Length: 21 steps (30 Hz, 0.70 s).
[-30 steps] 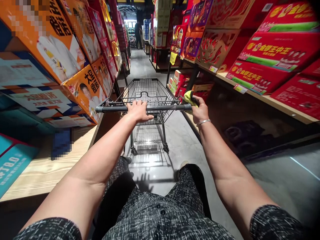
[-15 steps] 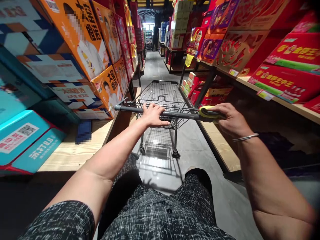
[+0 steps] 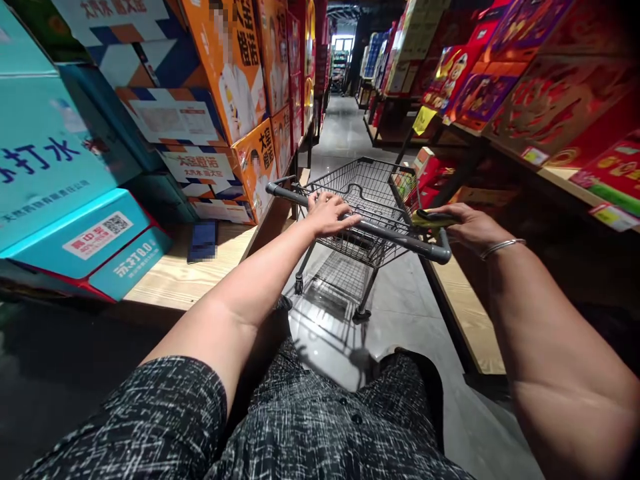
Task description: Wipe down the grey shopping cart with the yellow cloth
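Observation:
A wire shopping cart [image 3: 350,180] stands in front of me, turned at an angle, with its grey handlebar [image 3: 390,233] nearest to me. My left hand [image 3: 330,215] rests on top of the bar, its fingers lying over it and somewhat apart. At the bar's right end, my right hand [image 3: 470,227] is closed round a yellow-green cloth [image 3: 434,219]. The cloth hangs against the cart's right side, just above the bar. A bracelet is on my right wrist.
Orange boxes [image 3: 255,160] and turquoise boxes [image 3: 90,247] are stacked at left, near a dark blue phone-like object [image 3: 203,240] on a wooden shelf [image 3: 175,273]. Red gift boxes [image 3: 530,100] line the right shelves. A grey-floored aisle [image 3: 345,123] runs ahead.
The cart has swung round, its handlebar now slanting down to the right. My right hand and the cloth have moved off the bar's top. The view has shifted left.

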Each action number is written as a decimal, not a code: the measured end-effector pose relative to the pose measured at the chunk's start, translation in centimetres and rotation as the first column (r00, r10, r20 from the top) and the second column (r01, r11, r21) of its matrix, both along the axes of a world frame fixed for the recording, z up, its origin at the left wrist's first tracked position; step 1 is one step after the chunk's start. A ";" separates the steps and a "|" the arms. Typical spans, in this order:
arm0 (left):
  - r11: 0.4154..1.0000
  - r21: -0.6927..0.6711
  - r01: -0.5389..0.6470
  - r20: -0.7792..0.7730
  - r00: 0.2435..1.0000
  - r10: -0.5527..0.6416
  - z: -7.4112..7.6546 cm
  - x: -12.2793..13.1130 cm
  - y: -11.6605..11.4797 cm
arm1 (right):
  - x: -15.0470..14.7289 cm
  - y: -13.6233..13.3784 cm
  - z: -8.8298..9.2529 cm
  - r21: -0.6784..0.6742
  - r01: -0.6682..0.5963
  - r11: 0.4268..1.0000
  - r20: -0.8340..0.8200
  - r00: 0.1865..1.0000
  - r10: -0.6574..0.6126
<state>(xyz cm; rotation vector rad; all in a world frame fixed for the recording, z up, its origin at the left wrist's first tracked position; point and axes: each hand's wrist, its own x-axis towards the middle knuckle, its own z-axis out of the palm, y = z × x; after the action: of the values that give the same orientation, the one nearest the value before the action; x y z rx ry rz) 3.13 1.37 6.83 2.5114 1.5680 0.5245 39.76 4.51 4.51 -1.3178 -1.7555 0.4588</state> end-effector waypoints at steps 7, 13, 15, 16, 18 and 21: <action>0.973 -0.064 -0.223 0.046 0.973 0.226 -1.3 -1.9 1.9 | -2.4 -1.6 0.0 -0.034 -0.037 0.999 0.171 0.984 0.042; 0.873 -0.196 -0.446 0.125 0.872 0.473 -1.3 -2.3 3.0 | -5.9 -3.8 -0.4 0.017 -0.032 0.999 0.311 0.950 0.026; 0.837 -0.201 -0.509 0.159 0.826 0.541 -1.2 -2.3 2.8 | -7.4 -4.5 -0.5 0.051 -0.028 0.998 0.355 0.935 0.008; 0.826 -0.192 -0.530 0.176 0.809 0.561 -1.1 -2.3 2.7 | -8.3 -4.9 -0.6 0.070 -0.022 0.997 0.370 0.929 -0.006; 0.831 -0.165 -0.531 0.200 0.807 0.556 -0.9 -2.5 2.3 | -10.0 -5.6 -0.6 0.102 -0.004 0.995 0.397 0.917 -0.037; 0.892 -0.168 -0.419 0.181 0.877 0.446 -0.1 -2.8 1.2 | -12.9 -6.4 -0.5 0.100 -0.002 0.995 0.431 0.901 -0.042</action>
<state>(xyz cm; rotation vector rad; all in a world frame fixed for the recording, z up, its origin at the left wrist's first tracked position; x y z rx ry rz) 0.30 2.54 6.75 1.9311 2.0085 0.6992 26.90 -1.90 4.00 -1.4435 -2.0938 0.0617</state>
